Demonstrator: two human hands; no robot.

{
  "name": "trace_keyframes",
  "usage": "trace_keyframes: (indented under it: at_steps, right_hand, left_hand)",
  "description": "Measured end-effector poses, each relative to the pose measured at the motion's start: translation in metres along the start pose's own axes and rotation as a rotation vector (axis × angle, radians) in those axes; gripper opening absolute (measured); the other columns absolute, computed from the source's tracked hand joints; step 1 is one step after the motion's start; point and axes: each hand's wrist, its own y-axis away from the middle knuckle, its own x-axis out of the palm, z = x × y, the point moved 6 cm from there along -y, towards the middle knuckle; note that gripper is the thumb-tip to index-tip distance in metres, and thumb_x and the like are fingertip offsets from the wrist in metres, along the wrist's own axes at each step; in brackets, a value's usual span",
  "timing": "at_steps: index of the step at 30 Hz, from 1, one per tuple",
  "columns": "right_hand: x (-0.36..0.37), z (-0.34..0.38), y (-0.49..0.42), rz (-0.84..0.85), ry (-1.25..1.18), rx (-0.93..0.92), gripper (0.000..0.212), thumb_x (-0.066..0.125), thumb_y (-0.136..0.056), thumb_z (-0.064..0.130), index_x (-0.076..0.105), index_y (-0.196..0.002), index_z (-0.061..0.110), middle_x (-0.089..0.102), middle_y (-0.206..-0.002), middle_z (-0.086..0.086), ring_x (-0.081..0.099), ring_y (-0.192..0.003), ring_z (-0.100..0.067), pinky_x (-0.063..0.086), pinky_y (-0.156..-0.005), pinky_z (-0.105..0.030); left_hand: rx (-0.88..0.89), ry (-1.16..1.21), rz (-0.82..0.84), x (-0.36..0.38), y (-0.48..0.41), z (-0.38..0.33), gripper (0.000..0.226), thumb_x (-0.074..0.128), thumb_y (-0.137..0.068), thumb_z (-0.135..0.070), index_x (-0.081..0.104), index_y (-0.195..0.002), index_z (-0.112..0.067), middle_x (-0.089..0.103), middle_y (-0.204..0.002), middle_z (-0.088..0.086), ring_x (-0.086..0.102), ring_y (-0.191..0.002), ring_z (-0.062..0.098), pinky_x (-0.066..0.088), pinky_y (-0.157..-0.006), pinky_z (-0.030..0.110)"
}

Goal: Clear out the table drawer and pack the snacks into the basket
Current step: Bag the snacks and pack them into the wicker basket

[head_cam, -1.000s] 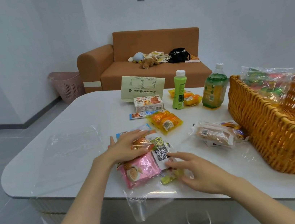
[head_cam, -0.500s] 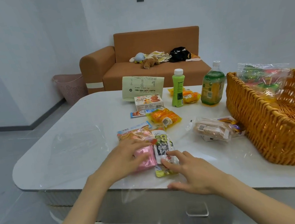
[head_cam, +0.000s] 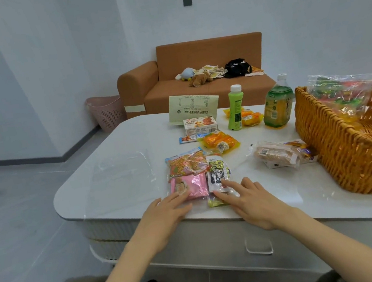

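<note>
A clear bag of snacks lies near the table's front edge: a pink packet (head_cam: 192,185), an orange striped packet (head_cam: 184,164) and a black-and-white pouch (head_cam: 217,175). My left hand (head_cam: 166,211) rests flat on the bag's near end, fingers straight, touching the pink packet. My right hand (head_cam: 251,199) lies flat beside it, fingertips on the pouch and a yellow-green packet (head_cam: 214,202). The wicker basket (head_cam: 338,143) stands at the right with a clear bag of colourful snacks (head_cam: 340,92) inside. The drawer front with its handle (head_cam: 258,246) is shut below the tabletop.
On the table stand a slim green bottle (head_cam: 235,107), a green tea bottle (head_cam: 276,104), a biscuit box (head_cam: 199,124), orange packets (head_cam: 222,141), a wrapped cracker pack (head_cam: 277,154) and a pale green pouch (head_cam: 192,107). An empty clear bag (head_cam: 122,173) lies left. A sofa stands behind.
Both hands slid back toward the table's front edge, off the top of the snack bag onto its near end. The view pulled back and down, showing the drawer front and my legs.
</note>
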Motion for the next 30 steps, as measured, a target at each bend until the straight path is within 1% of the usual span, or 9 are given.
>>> trace_keyframes:
  at_steps: [2, 4, 9, 13, 16, 18, 24, 27, 30]
  right_hand:
    - [-0.003, -0.005, 0.002, 0.005, -0.045, -0.006, 0.075, -0.011, -0.082, 0.052, 0.020, -0.150, 0.042, 0.020, -0.159, 0.006, 0.040, -0.114, -0.029, 0.040, -0.089, -0.039]
    - [-0.003, -0.012, 0.002, -0.008, -0.118, 0.002, 0.077, -0.013, -0.083, 0.065, 0.028, -0.146, 0.048, 0.024, -0.156, 0.015, 0.037, -0.109, -0.024, 0.040, -0.089, -0.035]
    - [-0.001, -0.023, 0.003, -0.025, -0.541, 0.064, 0.033, 0.036, -0.099, 0.048, 0.057, -0.124, 0.051, 0.036, -0.140, 0.034, 0.037, -0.096, -0.007, 0.035, -0.085, -0.019]
    - [-0.008, -0.028, 0.002, -0.119, -1.037, 0.196, 0.016, 0.062, -0.091, 0.035, 0.077, -0.098, 0.036, 0.065, -0.120, 0.022, 0.060, -0.098, 0.007, 0.046, -0.083, -0.025]
    - [-0.009, -0.032, 0.003, -0.121, -1.228, 0.299, 0.019, 0.067, -0.082, 0.042, 0.079, -0.092, 0.031, 0.074, -0.101, 0.009, 0.063, -0.094, 0.001, 0.046, -0.080, -0.027]
    - [-0.009, -0.036, 0.003, -0.130, -1.291, 0.351, 0.017, 0.066, -0.085, 0.039, 0.079, -0.089, 0.030, 0.075, -0.094, 0.001, 0.055, -0.081, -0.004, 0.041, -0.072, -0.024]
    - [-0.008, -0.042, 0.002, -0.107, -1.376, 0.451, 0.017, 0.063, -0.091, 0.028, 0.078, -0.089, 0.020, 0.076, -0.088, 0.008, 0.054, -0.061, 0.004, 0.045, -0.060, -0.011]
    - [-0.003, -0.044, 0.002, -0.116, -1.374, 0.547, 0.017, 0.068, -0.087, 0.034, 0.079, -0.082, 0.022, 0.076, -0.082, 0.008, 0.045, -0.057, -0.006, 0.041, -0.055, -0.014]
    - [0.000, -0.047, 0.003, -0.132, -1.368, 0.617, 0.017, 0.072, -0.084, 0.033, 0.079, -0.077, 0.019, 0.075, -0.075, 0.005, 0.040, -0.053, -0.008, 0.038, -0.051, -0.016]
  left_hand:
    - [-0.016, 0.098, -0.071, -0.011, 0.002, 0.002, 0.032, 0.044, -0.098, -0.030, 0.061, -0.125, -0.037, 0.041, -0.142, -0.019, 0.048, -0.127, 0.006, 0.046, -0.098, 0.032]
    - [-0.119, 0.265, -0.015, -0.011, 0.004, 0.011, 0.031, 0.046, -0.100, -0.031, 0.059, -0.127, -0.039, 0.043, -0.138, -0.025, 0.040, -0.127, -0.005, 0.040, -0.104, 0.025]
    - [-0.331, 0.520, -0.144, -0.019, 0.007, 0.030, 0.017, 0.065, -0.089, -0.030, 0.076, -0.102, -0.027, 0.070, -0.104, -0.018, 0.063, -0.099, -0.005, 0.047, -0.090, 0.018]
    - [-0.404, 0.558, -0.182, -0.023, 0.005, 0.041, 0.010, 0.071, -0.085, -0.029, 0.078, -0.088, -0.023, 0.071, -0.080, -0.022, 0.065, -0.080, -0.005, 0.049, -0.075, 0.015]
    - [-0.442, 0.660, -0.241, -0.025, 0.003, 0.046, 0.005, 0.073, -0.083, -0.024, 0.078, -0.082, -0.023, 0.072, -0.076, -0.020, 0.065, -0.078, -0.006, 0.046, -0.071, 0.007]
    - [-0.454, 0.735, -0.256, -0.028, 0.001, 0.048, 0.005, 0.073, -0.083, -0.021, 0.077, -0.080, -0.022, 0.073, -0.074, -0.017, 0.067, -0.076, -0.005, 0.045, -0.071, 0.006]
    - [-0.596, 1.085, -0.322, -0.025, 0.000, 0.051, 0.008, 0.072, -0.082, -0.008, 0.075, -0.076, -0.013, 0.074, -0.070, 0.006, 0.073, -0.070, 0.019, 0.056, -0.068, 0.018]
    - [-0.624, 1.063, -0.300, -0.022, -0.002, 0.048, 0.008, 0.070, -0.084, -0.009, 0.073, -0.077, -0.012, 0.074, -0.069, 0.003, 0.072, -0.064, 0.019, 0.051, -0.061, 0.013]
    - [-0.662, 1.000, -0.197, -0.010, -0.004, 0.050, 0.011, 0.066, -0.089, -0.018, 0.072, -0.079, -0.017, 0.074, -0.071, -0.004, 0.070, -0.064, 0.013, 0.051, -0.068, 0.020]
